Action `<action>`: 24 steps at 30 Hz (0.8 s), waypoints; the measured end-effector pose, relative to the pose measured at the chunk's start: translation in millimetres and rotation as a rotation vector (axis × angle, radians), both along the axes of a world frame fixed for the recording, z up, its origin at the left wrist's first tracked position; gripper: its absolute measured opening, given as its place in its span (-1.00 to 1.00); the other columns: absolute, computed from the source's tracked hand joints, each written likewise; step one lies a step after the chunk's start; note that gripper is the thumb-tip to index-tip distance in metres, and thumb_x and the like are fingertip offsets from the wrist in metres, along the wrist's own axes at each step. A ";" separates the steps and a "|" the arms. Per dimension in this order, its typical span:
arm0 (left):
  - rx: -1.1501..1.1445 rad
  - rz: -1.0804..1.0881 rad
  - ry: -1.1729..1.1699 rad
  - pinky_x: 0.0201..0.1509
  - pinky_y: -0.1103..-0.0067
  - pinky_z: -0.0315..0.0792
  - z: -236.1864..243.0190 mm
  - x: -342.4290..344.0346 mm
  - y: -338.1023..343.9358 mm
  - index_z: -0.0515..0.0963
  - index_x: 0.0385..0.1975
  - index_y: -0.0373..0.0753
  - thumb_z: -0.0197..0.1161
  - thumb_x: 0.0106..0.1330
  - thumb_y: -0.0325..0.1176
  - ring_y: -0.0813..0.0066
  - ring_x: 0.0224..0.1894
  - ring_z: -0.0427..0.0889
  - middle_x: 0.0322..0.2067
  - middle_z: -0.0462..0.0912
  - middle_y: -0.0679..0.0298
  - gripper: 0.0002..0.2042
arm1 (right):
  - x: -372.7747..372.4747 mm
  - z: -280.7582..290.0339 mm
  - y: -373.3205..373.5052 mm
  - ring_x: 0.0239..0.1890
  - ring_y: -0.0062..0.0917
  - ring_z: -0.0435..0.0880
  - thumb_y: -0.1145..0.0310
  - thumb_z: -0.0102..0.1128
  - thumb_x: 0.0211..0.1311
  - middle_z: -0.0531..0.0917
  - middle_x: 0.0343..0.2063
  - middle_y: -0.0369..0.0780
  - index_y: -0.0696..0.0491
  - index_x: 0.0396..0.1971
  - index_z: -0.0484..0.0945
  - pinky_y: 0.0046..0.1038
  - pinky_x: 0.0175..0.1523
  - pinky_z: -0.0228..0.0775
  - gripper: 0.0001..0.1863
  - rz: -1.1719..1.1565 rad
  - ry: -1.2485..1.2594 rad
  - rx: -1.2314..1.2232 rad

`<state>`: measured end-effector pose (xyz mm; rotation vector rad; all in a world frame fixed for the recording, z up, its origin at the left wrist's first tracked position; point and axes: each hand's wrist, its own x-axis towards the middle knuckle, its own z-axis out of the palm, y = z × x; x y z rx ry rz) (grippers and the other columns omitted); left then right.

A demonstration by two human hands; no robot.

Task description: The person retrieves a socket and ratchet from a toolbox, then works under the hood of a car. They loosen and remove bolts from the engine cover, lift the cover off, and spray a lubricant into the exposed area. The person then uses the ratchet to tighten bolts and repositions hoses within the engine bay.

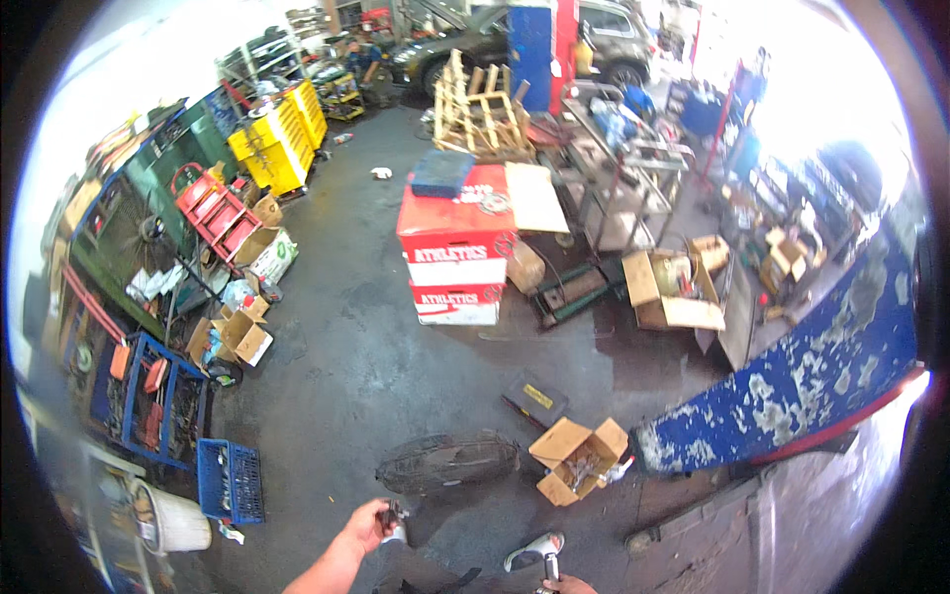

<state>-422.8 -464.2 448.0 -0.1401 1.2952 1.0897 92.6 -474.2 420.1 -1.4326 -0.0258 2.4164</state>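
Dark grey workshop floor (332,396) spreads beneath the left hand (368,524), which grasps a small blackish object (391,514), and the right hand (571,586), closed around a silver metal tool (551,567). A slackened grip could drop either near the pale shoe (534,551).

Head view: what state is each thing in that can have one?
Left hand: closed on a small dark part.
Right hand: holding a metal tool.
Near cardboard box: flaps open, items inside.
Far cardboard box: flaps open, items inside.
Red-and-white boxes: stacked.
Blue basket: upright.
White bucket: standing, items inside.
Dark car: hood apparently raised.
Black case: flat; open or shut unclear.
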 end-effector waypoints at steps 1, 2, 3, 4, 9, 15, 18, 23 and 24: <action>-0.048 0.021 -0.053 -0.45 0.46 0.51 -13.3 -19.1 -26.4 0.65 -0.13 -0.21 0.11 0.46 -0.23 0.37 -0.44 0.66 -0.32 0.75 0.17 -0.76 | -12.8 -4.2 -3.9 -0.17 -0.45 0.73 0.33 0.41 0.35 0.74 -0.24 -0.28 0.03 -0.11 0.62 -0.32 -0.01 0.61 -0.79 -0.001 0.000 0.037; -0.058 0.037 -0.038 -0.46 0.42 0.50 -25.5 -36.1 -49.4 0.64 -0.17 -0.21 0.10 0.45 -0.13 0.32 -0.47 0.64 -0.37 0.73 0.14 -0.71 | -35.6 -16.7 -6.6 -0.16 -0.39 0.74 0.31 0.49 0.28 0.75 -0.24 -0.27 0.05 -0.05 0.60 -0.23 0.02 0.63 -0.68 -0.016 -0.010 0.054; -0.046 0.094 -0.111 -0.47 0.42 0.45 -36.1 -54.5 -69.9 0.63 -0.20 -0.20 0.11 0.45 -0.12 0.32 -0.51 0.61 -0.41 0.69 0.16 -0.71 | -63.3 -37.1 0.8 -0.10 -0.36 0.74 0.36 0.42 0.35 0.71 -0.19 -0.25 0.02 0.04 0.53 -0.20 0.00 0.64 -0.67 0.010 -0.015 0.026; 0.000 0.130 -0.175 -0.49 0.43 0.41 -42.2 -76.1 -87.8 0.63 -0.21 -0.20 0.13 0.45 -0.10 0.32 -0.53 0.59 -0.44 0.67 0.17 -0.71 | -92.1 -55.7 5.3 -0.05 -0.32 0.74 0.41 0.35 0.42 0.67 -0.14 -0.23 -0.01 0.12 0.47 -0.17 -0.02 0.66 -0.65 0.036 -0.019 -0.003; -0.044 0.049 -0.101 -0.56 0.55 0.27 -0.3 -195.8 -152.0 0.59 -0.28 -0.10 0.19 0.52 0.01 0.49 -0.59 0.50 -0.49 0.62 0.33 -0.70 | -292.0 -61.4 31.3 -0.01 -0.10 0.71 0.41 0.27 0.49 0.66 0.00 -0.01 0.03 0.14 0.43 -0.05 -0.04 0.63 -0.67 0.256 0.003 -0.068; -0.007 0.115 0.306 -0.58 0.57 0.28 72.0 -346.8 -187.1 0.54 -0.28 -0.09 0.25 0.52 -0.05 0.59 -0.59 0.46 -0.51 0.53 0.39 -0.74 | -589.5 78.6 95.0 -0.11 -0.25 0.71 0.26 0.32 0.46 0.67 -0.03 0.00 -0.03 0.11 0.49 -0.22 -0.22 0.62 -0.67 0.413 0.401 0.106; 0.015 0.304 0.370 -0.56 0.59 0.31 70.3 -409.7 -200.1 0.56 -0.22 -0.13 0.24 0.53 -0.07 0.57 -0.58 0.48 -0.46 0.55 0.34 -0.75 | -692.9 142.0 129.5 -0.11 -0.30 0.73 0.32 0.21 0.55 0.65 -0.07 -0.03 0.01 0.22 0.40 -0.28 -0.16 0.69 -0.64 0.384 0.466 0.183; -0.140 0.655 0.219 -0.58 0.57 0.30 37.5 -487.2 -205.9 0.54 -0.22 -0.12 0.26 0.51 -0.08 0.48 -0.58 0.51 -0.45 0.56 0.32 -0.76 | -817.1 194.1 184.5 -0.06 -0.32 0.76 0.24 0.23 0.55 0.69 0.01 -0.04 -0.02 0.30 0.42 -0.29 -0.10 0.69 -0.57 0.334 0.681 0.257; -0.197 0.669 0.211 -0.57 0.54 0.30 30.4 -500.6 -204.2 0.53 -0.23 -0.10 0.29 0.48 -0.03 0.45 -0.59 0.50 -0.47 0.54 0.31 -0.73 | -839.9 192.6 192.7 -0.09 -0.35 0.75 0.20 0.22 0.56 0.69 0.00 -0.07 -0.03 0.25 0.46 -0.34 -0.16 0.67 -0.61 0.322 0.696 0.223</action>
